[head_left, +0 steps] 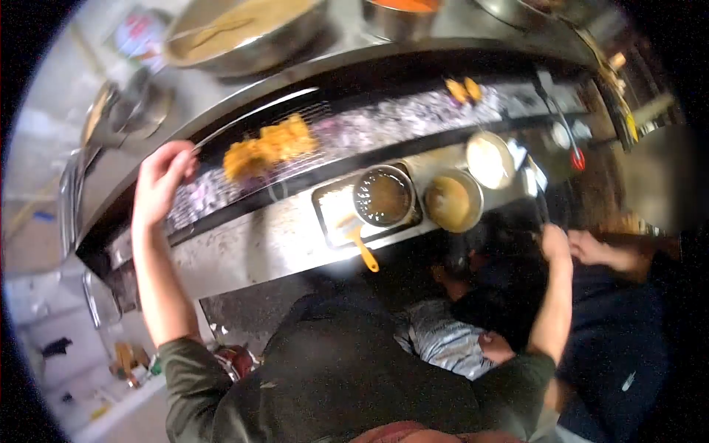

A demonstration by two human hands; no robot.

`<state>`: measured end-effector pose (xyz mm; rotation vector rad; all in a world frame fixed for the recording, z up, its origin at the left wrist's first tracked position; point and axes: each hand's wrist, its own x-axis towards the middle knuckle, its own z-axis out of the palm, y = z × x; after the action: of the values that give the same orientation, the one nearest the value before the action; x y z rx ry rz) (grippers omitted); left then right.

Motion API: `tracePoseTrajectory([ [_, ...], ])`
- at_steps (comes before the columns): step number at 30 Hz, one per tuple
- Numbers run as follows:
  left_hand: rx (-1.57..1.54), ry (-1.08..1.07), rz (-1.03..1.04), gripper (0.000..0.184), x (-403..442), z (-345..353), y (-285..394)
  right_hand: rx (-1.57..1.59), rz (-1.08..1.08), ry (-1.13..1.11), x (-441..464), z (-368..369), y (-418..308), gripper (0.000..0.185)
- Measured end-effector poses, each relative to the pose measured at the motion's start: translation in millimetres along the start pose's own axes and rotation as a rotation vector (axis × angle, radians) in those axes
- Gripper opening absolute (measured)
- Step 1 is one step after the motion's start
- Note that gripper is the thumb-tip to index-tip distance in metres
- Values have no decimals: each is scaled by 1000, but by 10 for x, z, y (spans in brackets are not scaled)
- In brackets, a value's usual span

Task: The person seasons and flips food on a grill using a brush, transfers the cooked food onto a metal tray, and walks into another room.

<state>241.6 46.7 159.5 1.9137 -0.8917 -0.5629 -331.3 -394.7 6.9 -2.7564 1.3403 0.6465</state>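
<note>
My left hand (166, 173) is closed at the left end of the charcoal grill (399, 122), fingers pinched on what looks like a thin metal rod (214, 136). Beside it, orange-yellow pieces of food (273, 148) lie on a wire rack (306, 159) over the coals. On the right, my right hand (555, 242) is wrapped round the dark handle of tongs (533, 181), whose metal ends point toward the grill. Blur hides their exact shape. Close to that hand is another person's hand (591, 247).
Along the front ledge stand a pot of dark liquid (384, 196), a pot of yellowish sauce (453, 201) and a pale-filled bowl (490, 159). A yellow-handled brush (364, 251) rests on a tray (321, 214). Behind the grill is a large basin (244, 63). A co-worker (613, 332) is at my right.
</note>
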Motion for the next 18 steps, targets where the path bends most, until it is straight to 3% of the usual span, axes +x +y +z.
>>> tracePoseTrajectory([
  [2,6,-4,30,21,14,14,51,168,-186,186,-252,-606,-297,28],
  [6,-20,-57,-20,24,61,-19,87,642,-191,261,-622,-1523,-1036,32],
  [8,81,-61,-12,28,93,-47,140,966,-227,205,-459,-1491,-1308,29],
  [10,130,-61,3,29,117,-79,195,1271,-154,321,-163,-1293,-1958,28],
  [13,235,-71,80,34,182,-144,221,2111,-154,-176,453,-758,-3066,30],
  [16,267,-98,84,38,219,-164,161,2290,-210,-191,720,-554,-4235,34],
  [17,294,-90,101,33,184,-150,211,2372,-134,-258,916,-459,-4534,28],
  [18,320,-84,117,29,137,-138,258,2396,39,-143,823,-603,-4786,29],
])
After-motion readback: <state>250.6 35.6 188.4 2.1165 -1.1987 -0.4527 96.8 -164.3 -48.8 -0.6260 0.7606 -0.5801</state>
